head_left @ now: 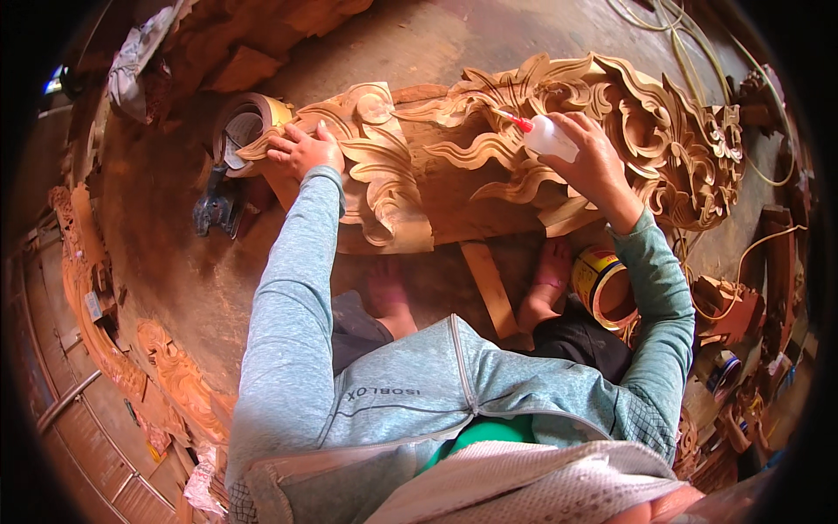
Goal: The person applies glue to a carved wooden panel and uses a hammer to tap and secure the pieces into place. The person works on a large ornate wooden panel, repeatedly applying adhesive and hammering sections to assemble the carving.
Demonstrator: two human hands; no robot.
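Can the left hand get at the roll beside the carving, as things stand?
Probably yes. The left hand rests on the carved wood, apparently gripping nothing, and the roll is just to its left. Only the carving's pointed tip seems to overlap the roll's near edge; its upper side looks free.

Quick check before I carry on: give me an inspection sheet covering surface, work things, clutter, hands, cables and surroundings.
Surface: brown, patchy floor.
Work things: left carving and right carving over a flat brown board; white bottle with a red nozzle.
Clutter: roll and black tool left; tin beside the right foot.
Hands: left hand spread on the left carving; right hand grips the bottle above the right carving.
Cables: pale loops, upper right; cable or hose unclear.
Surroundings: carved pieces along the left.
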